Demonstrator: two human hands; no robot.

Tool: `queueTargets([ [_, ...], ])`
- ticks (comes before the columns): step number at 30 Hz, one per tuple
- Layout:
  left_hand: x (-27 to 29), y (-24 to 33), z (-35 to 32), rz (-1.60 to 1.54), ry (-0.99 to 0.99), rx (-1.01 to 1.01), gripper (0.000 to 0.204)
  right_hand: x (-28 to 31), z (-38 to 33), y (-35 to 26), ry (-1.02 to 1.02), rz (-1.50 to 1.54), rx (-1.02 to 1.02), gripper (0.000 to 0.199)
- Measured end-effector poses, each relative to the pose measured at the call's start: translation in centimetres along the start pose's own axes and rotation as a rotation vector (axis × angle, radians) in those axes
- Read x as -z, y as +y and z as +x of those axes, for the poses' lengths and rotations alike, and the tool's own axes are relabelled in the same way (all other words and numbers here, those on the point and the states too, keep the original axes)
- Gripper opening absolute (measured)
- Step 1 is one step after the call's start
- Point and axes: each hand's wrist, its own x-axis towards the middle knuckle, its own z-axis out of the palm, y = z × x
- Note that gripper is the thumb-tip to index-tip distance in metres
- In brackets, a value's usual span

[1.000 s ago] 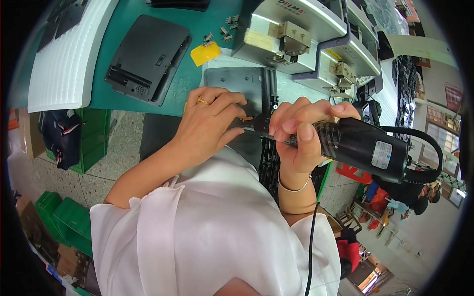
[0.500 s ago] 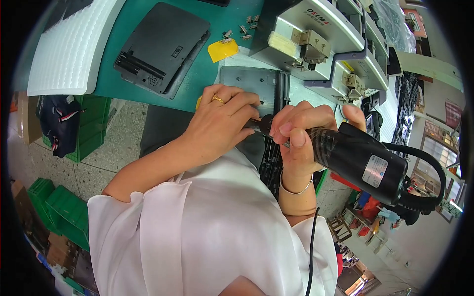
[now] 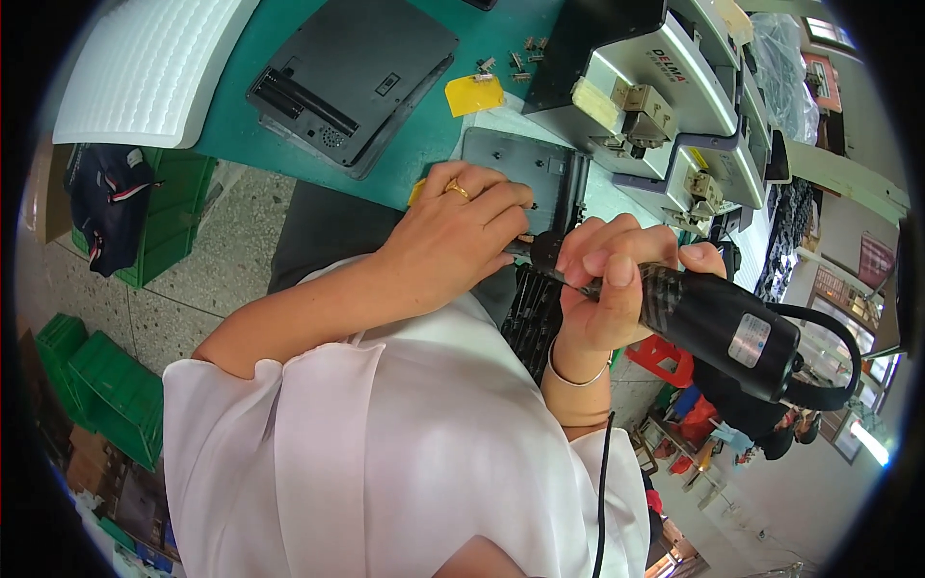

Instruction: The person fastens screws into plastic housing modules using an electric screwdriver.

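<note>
My right hand (image 3: 612,279) grips a black corded electric screwdriver (image 3: 701,313), tilted with its nose toward my left hand. The tip is hidden by fingers. My left hand (image 3: 453,226), wearing a ring, has its fingers bent over the near edge of a dark plastic casing (image 3: 525,164), close beside the screwdriver's nose. Any small part beneath those fingers stays out of sight. Farther left on the green mat lies another dark casing (image 3: 371,77) with a long slot and a round grille. Several small metal switches (image 3: 520,65) are scattered beyond a yellow card (image 3: 474,94).
Grey machines with metal fittings (image 3: 647,114) stand to the right of the casing. A white ribbed tray (image 3: 154,72) occupies the far left of the green mat (image 3: 236,111). Green crates (image 3: 116,395) sit on the floor at left. The screwdriver's cord loops at right.
The view has shifted, so the mat and its things appear farther right and slightly higher. Both hands keep nearly the same pose at the casing, the right one still around the screwdriver.
</note>
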Motion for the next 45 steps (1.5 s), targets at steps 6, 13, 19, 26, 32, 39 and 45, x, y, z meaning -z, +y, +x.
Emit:
queueTargets([
  [6,0.2,0.0,0.2,0.033,0.007,-0.002,0.037,-0.2,0.5,0.7,0.112,-0.053,-0.047,0.046],
  [13,1.5,0.0,1.2,0.147,0.025,-0.018,0.052,-0.3,-0.5,0.5,0.015,-0.117,0.057,0.046],
  [19,2.0,-0.6,1.3,0.295,-0.040,-0.001,0.067,0.0,-1.5,-0.5,0.090,-0.054,0.141,0.046],
  [26,3.1,-0.8,-0.3,0.282,-0.129,-0.158,0.039,4.2,-0.2,-4.4,0.309,0.214,0.192,0.033],
  [32,5.6,-0.1,-1.5,0.169,0.201,-0.351,0.030,7.5,0.0,-5.1,0.404,0.282,0.183,0.030],
  [39,15.0,1.6,-1.0,0.247,0.397,-0.437,0.033,7.9,-0.1,-4.3,0.377,0.257,0.187,0.033],
  [45,20.4,2.3,0.4,0.707,0.414,-0.432,0.039,6.2,-0.4,-3.5,0.428,0.198,0.120,0.039],
])
